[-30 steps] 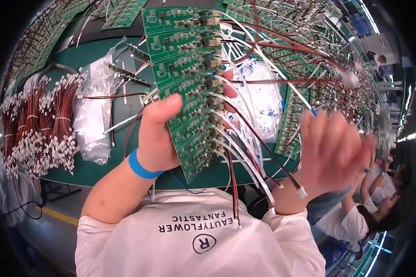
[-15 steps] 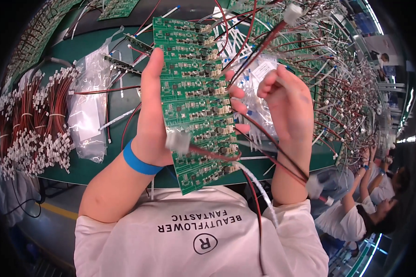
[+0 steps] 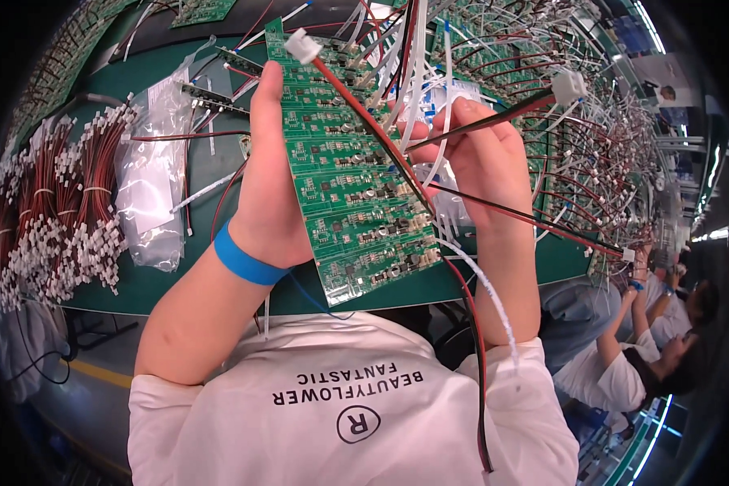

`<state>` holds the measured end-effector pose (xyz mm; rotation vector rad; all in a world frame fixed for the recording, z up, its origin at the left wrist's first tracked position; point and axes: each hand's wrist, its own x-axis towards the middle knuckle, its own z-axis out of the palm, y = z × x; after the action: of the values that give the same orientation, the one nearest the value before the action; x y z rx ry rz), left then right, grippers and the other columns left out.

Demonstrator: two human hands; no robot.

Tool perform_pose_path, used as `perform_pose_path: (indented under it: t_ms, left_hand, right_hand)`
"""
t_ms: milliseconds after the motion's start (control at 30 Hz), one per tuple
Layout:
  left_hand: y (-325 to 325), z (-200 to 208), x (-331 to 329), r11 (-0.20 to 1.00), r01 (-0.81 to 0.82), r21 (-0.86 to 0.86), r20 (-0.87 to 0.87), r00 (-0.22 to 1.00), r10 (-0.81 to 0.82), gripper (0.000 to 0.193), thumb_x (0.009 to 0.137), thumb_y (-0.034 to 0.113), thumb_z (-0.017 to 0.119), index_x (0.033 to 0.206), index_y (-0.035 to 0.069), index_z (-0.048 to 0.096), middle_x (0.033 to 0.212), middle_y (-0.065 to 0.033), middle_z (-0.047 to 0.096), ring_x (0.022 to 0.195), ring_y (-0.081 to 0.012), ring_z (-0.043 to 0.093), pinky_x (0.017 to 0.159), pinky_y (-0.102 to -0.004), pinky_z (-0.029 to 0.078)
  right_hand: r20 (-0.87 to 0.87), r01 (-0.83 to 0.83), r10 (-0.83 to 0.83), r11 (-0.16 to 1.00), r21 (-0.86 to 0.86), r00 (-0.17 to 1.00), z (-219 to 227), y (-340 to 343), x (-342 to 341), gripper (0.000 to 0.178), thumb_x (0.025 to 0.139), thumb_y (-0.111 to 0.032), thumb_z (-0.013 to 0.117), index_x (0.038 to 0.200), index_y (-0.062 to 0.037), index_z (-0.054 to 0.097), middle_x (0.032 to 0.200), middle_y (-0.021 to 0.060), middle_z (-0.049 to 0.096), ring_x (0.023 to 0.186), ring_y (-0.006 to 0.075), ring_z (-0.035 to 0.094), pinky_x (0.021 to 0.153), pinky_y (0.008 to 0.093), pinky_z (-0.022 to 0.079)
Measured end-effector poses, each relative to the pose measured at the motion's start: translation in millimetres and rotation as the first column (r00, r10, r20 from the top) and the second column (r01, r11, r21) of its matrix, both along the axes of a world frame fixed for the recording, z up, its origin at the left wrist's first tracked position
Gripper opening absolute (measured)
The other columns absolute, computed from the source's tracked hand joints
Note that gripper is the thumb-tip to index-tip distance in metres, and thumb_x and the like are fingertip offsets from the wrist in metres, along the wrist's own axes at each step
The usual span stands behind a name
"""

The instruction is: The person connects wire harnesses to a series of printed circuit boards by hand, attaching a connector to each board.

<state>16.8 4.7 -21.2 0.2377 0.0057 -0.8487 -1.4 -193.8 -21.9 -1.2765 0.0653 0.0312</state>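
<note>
My left hand [image 3: 269, 162] grips the left edge of a long green circuit board panel [image 3: 324, 162], its thumb along the edge and fingertips showing behind the far side. The panel is held up and tilted over the table. Small white sockets line its right edge, and red-black wires [image 3: 502, 113] and white cables [image 3: 417, 69] hang and stick out from there. My right hand [image 3: 494, 154] is beside that edge, fingers curled together among the cables. What its fingertips pinch is hidden. A loose white connector [image 3: 303, 46] on a red-black wire crosses in front of the panel.
Bundled red-black wires with white plugs [image 3: 61, 211] lie at the left, beside a clear plastic bag [image 3: 154, 186]. Many wired green boards [image 3: 535, 61] cover the far right of the green table [image 3: 243, 301]. Co-workers [image 3: 624, 356] sit at the right.
The panel has shifted up slightly and tilted, its lower end swinging right. My right hand has moved left, closer to the panel's edge. White cables now stand up there, and the dangling wires have swung.
</note>
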Motion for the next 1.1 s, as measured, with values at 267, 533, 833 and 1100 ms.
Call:
perform_pose_path:
  t_ms: [267, 533, 833, 1100]
  left_hand:
    - [-2, 14, -7, 0.986, -0.108, 0.126, -0.086, 0.989, 0.119, 0.088, 0.083, 0.073, 0.029, 0.125, -0.003, 0.045, 0.121, -0.0201, 0.053, 0.109, -0.0351, 0.055, 0.094, -0.0514, 0.043]
    - [-4, 11, -22, 0.829, -0.558, 0.048, 0.285, 0.803, 0.524, 0.08, 0.08, 0.071, 0.044, 0.129, 0.008, 0.037, 0.128, -0.0189, 0.046, 0.123, -0.0308, 0.042, 0.101, -0.0454, 0.036]
    - [2, -7, -22, 0.809, -0.523, -0.269, 0.713, 0.457, 0.532, 0.101, 0.071, 0.074, 0.053, 0.142, 0.008, 0.025, 0.149, -0.0161, 0.02, 0.14, -0.0351, 0.01, 0.111, -0.0573, 0.015]
    - [-33, -22, -14, 0.659, -0.743, -0.118, 0.525, 0.517, 0.677, 0.046, 0.09, 0.046, 0.051, 0.127, 0.019, 0.049, 0.13, -0.0261, 0.044, 0.126, -0.0362, 0.041, 0.109, -0.0528, 0.026]
  right_hand:
    - [0.011, -0.018, 0.017, 0.997, 0.075, 1.0, 0, 1, 0, 0.019, 0.091, -0.014, 0.056, 0.089, 0.0035, 0.062, 0.081, 0.0071, 0.063, 0.07, 0.0113, 0.058, 0.067, 0.0243, 0.048]
    - [0.127, -0.093, 0.075, 0.985, 0.148, 0.989, 15, 2, -12, 0.043, 0.094, -0.035, 0.046, 0.109, 0.0047, 0.055, 0.098, 0.0117, 0.06, 0.083, 0.0151, 0.058, 0.076, 0.0279, 0.047]
    - [0.45, -0.303, 0.329, 0.944, -0.131, 0.83, 24, 7, -23, 0.061, 0.093, -0.035, 0.048, 0.134, 0.0066, 0.032, 0.141, 0.0175, 0.033, 0.123, 0.0254, 0.042, 0.102, 0.0394, 0.035]
    - [0.051, -0.165, 0.157, 0.929, 0.332, 0.986, 31, 10, -23, 0.055, 0.084, -0.005, 0.057, 0.133, 0.0038, 0.033, 0.124, 0.0183, 0.051, 0.099, 0.0214, 0.06, 0.086, 0.0325, 0.049]
